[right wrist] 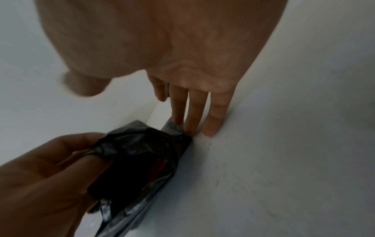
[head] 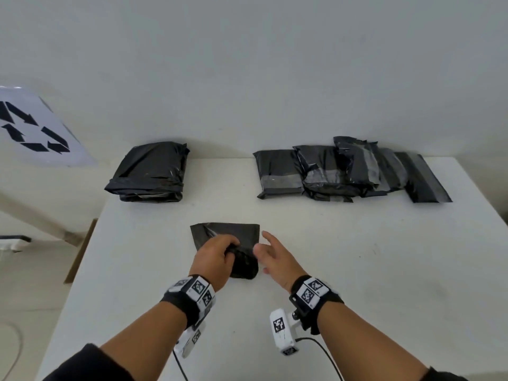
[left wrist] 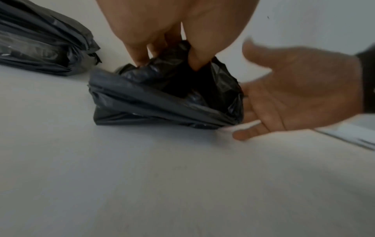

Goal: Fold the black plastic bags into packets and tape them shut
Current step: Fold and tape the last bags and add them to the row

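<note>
A black plastic bag (head: 242,233) lies partly rolled up in the middle of the white table (head: 371,270). My left hand (head: 229,247) grips the bunched near part of it, fingers and thumb curled into the plastic (left wrist: 154,99). My right hand (head: 262,244) is just right of the bag with fingers straight and spread. In the right wrist view its fingertips (right wrist: 189,128) touch the table and the bag's edge (right wrist: 142,157). It holds nothing.
A stack of folded black bags (head: 149,171) sits at the back left of the table. Several taped black packets (head: 349,169) lie overlapping at the back right. A sheet with recycling arrows (head: 33,127) hangs on the left; the table's left edge is close.
</note>
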The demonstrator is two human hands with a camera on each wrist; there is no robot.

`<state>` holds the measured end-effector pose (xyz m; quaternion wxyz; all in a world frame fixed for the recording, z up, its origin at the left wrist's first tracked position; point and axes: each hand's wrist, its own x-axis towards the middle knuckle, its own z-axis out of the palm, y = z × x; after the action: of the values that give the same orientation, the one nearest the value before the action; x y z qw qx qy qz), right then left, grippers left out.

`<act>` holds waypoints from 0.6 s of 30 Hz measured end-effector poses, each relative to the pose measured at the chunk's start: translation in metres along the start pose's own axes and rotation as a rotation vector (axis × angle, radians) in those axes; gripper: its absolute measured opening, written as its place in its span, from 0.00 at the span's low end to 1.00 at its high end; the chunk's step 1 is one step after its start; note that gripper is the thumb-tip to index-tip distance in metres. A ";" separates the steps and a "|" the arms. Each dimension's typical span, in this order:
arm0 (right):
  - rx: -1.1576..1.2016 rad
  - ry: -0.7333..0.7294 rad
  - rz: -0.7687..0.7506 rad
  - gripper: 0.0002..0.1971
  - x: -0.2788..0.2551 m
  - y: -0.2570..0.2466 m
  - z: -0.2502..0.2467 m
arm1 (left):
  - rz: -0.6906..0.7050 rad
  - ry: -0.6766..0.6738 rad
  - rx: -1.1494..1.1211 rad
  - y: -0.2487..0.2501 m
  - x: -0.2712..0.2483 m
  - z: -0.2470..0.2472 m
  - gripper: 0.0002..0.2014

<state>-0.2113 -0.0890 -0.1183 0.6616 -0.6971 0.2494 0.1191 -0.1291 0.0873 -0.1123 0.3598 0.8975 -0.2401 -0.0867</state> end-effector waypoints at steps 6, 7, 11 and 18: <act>-0.565 0.024 -0.298 0.33 0.003 0.018 0.003 | -0.071 -0.096 -0.166 0.019 -0.012 0.004 0.11; -0.581 0.078 -0.338 0.28 0.005 0.018 0.000 | -0.074 -0.020 -0.111 0.020 -0.010 0.004 0.10; -0.610 0.056 -0.381 0.25 0.009 0.017 -0.012 | -0.012 -0.106 0.116 0.011 0.005 0.014 0.20; -0.556 0.016 -0.336 0.23 0.004 0.025 -0.049 | 0.049 -0.468 0.390 -0.026 -0.008 0.039 0.32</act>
<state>-0.2288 -0.1377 -0.1375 0.4543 -0.8834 0.0938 0.0663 -0.1393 0.0845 -0.1586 0.1175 0.8992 -0.3501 -0.2345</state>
